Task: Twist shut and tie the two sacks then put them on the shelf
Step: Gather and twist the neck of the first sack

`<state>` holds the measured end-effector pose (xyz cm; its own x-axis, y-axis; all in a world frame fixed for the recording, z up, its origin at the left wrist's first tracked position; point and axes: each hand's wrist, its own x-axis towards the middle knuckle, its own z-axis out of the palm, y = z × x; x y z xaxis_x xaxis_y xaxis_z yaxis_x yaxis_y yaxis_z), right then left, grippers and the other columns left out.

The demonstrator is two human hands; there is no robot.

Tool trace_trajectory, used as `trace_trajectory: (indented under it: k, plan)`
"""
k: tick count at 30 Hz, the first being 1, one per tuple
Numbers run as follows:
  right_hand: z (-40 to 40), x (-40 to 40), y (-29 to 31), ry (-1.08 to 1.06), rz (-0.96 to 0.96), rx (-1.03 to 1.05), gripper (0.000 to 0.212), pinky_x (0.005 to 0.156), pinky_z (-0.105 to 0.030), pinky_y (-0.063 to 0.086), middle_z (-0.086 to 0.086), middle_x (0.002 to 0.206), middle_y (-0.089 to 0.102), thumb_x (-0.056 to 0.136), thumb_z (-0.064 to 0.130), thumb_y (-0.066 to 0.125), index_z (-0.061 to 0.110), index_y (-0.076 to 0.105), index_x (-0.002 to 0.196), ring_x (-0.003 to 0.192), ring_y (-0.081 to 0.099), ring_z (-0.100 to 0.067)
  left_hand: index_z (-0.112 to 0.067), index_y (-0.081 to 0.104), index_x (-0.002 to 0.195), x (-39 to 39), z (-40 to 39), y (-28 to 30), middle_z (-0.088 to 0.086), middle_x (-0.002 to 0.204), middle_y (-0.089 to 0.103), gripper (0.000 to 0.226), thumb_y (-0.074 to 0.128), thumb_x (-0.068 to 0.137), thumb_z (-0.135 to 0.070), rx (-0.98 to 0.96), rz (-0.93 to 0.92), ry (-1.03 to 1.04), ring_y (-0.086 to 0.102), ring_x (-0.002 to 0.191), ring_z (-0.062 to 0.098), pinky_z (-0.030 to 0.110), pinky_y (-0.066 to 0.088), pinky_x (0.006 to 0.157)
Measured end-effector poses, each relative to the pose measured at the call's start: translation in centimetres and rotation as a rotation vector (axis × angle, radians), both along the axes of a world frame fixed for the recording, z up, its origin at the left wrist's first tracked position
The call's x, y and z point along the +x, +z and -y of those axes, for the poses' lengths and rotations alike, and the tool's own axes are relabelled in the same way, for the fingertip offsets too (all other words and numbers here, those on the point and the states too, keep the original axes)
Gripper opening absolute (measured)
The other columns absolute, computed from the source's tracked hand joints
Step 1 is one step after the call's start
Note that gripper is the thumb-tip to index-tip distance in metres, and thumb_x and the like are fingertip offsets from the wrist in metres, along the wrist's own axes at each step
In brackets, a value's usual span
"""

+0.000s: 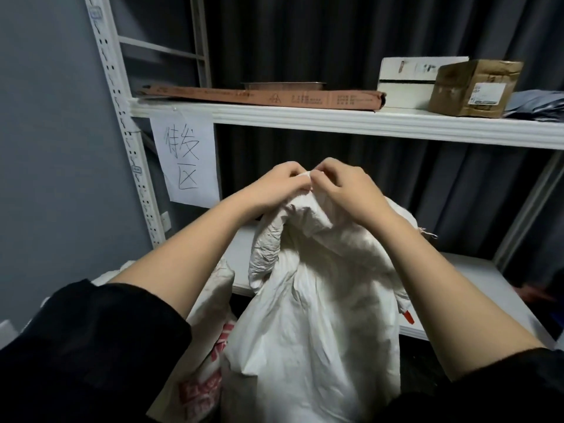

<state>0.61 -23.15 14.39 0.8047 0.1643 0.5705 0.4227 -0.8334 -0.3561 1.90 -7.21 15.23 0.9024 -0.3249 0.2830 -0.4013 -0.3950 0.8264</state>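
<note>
Hands meet at the gathered mouth of the white woven plastic sack: left hand and right hand both pinch it. Sack stands against the white metal shelf's front edge, beside a red-printed sack.

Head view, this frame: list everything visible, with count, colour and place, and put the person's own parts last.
plain sack: one, white, centre foreground, its top gathered in both hands
printed sack: one, white with red print, left of and touching the plain sack
shelving unit: one, white, upper and lower boards
paper sign: one, white with handwriting, hanging from upper board at left
flat carton: one, brown, upper board
metal tray: one, silver, behind flat carton
white box: one, upper board at right
cardboard box: one, brown, right of white box
curtain: dark grey, behind shelves
left hand: fingers pinching sack top
right hand: fingers pinching sack top
</note>
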Motion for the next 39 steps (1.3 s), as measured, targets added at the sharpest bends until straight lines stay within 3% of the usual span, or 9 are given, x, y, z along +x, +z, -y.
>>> trace_trajectory:
  k: [2, 7, 12, 19, 24, 27, 29, 33, 39]
  plan:
    - [0.4, 0.5, 0.1, -0.037, 0.026, 0.045, 0.024, 0.063, -0.032, 0.036, 0.004, 0.062, 0.052, 0.093, 0.037, 0.050, 0.022, 0.053, 0.074, 0.071, 0.053, -0.020, -0.022, 0.055, 0.083, 0.2, -1.1, -1.6, 0.000, 0.078, 0.055, 0.012, 0.060, 0.075, -0.029, -0.080, 0.036, 0.010, 0.050, 0.070, 0.008, 0.024, 0.042, 0.066]
    - [1.1, 0.9, 0.5, 0.152, 0.025, 0.376, 0.030, 0.066, -0.031, 0.036, 0.008, 0.059, 0.044, 0.093, 0.032, 0.052, 0.023, 0.047, 0.065, 0.062, 0.042, -0.007, -0.027, 0.051, 0.108, -0.2, -3.7, -9.3, -0.008, 0.105, 0.059, 0.028, 0.054, 0.088, -0.047, 0.353, 0.248, 0.157, 0.059, 0.092, 0.009, 0.034, 0.050, 0.078]
    - [0.6, 0.2, 0.1, 0.275, 0.023, 0.545, 0.031, 0.063, -0.027, 0.031, 0.010, 0.060, 0.037, 0.090, 0.026, 0.050, 0.012, 0.039, 0.064, 0.063, 0.035, -0.007, -0.019, 0.061, 0.096, 1.4, -5.0, -13.7, -0.001, 0.092, 0.063, 0.007, 0.054, 0.092, -0.019, 0.180, 0.045, 0.240, 0.059, 0.086, 0.017, 0.031, 0.047, 0.078]
    - [3.4, 0.2, -1.2, 0.074, 0.163, 0.551, 0.032, 0.059, -0.033, 0.027, -0.006, 0.060, 0.032, 0.088, 0.024, 0.046, 0.004, 0.034, 0.066, 0.062, 0.030, -0.014, -0.014, 0.063, 0.084, 1.6, -7.5, -8.9, -0.003, 0.060, 0.051, 0.017, 0.050, 0.094, -0.010, -0.476, -0.344, 0.211, 0.044, 0.047, 0.005, 0.013, 0.038, 0.043]
    - [5.2, 1.1, -2.0, -0.128, 0.174, 0.365, 0.035, 0.056, -0.039, 0.030, -0.012, 0.055, 0.036, 0.092, 0.024, 0.042, 0.008, 0.032, 0.064, 0.055, 0.034, -0.022, -0.011, 0.067, 0.089, 1.5, -7.8, -3.5, 0.009, 0.082, 0.060, 0.017, 0.056, 0.082, -0.022, -0.510, -0.311, 0.151, 0.056, 0.075, 0.018, 0.025, 0.043, 0.062]
    - [5.0, 1.9, -2.1, -0.322, 0.158, 0.053, 0.034, 0.069, -0.040, 0.035, -0.003, 0.056, 0.044, 0.093, 0.026, 0.039, 0.012, 0.039, 0.063, 0.061, 0.047, -0.031, -0.011, 0.060, 0.081, 1.1, -6.0, -0.1, 0.005, 0.072, 0.058, 0.016, 0.048, 0.088, -0.017, -0.527, -0.213, 0.175, 0.056, 0.067, 0.015, 0.022, 0.042, 0.057]
    - [4.2, 2.1, -1.4, -0.398, 0.153, -0.095, 0.031, 0.080, -0.041, 0.034, -0.004, 0.079, 0.058, 0.096, 0.032, 0.039, 0.013, 0.055, 0.077, 0.083, 0.055, -0.032, -0.013, 0.055, 0.074, 0.8, -4.8, 1.7, 0.004, 0.065, 0.047, 0.017, 0.047, 0.088, -0.018, -0.325, -0.004, 0.257, 0.044, 0.058, 0.013, 0.021, 0.032, 0.049]
    - [0.6, 0.7, 2.3, -0.004, 0.002, 0.227, 0.047, 0.089, -0.044, 0.043, -0.007, 0.098, 0.067, 0.098, 0.047, 0.035, 0.008, 0.062, 0.094, 0.094, 0.058, -0.027, -0.014, 0.048, 0.067, 0.4, -2.2, 3.0, 0.008, 0.065, 0.038, 0.018, 0.046, 0.083, -0.022, 0.015, 0.226, 0.303, 0.035, 0.059, 0.016, 0.028, 0.026, 0.056]
    - [-2.2, 0.3, 3.1, 0.099, 0.030, 0.283, 0.041, 0.060, -0.033, 0.034, -0.003, 0.063, 0.049, 0.094, 0.043, 0.047, 0.010, 0.047, 0.069, 0.061, 0.044, -0.016, -0.020, 0.056, 0.069, 0.0, -2.0, 1.3, -0.005, 0.069, 0.053, 0.023, 0.053, 0.092, -0.021, -0.247, 0.047, 0.097, 0.049, 0.064, 0.008, 0.021, 0.038, 0.059]
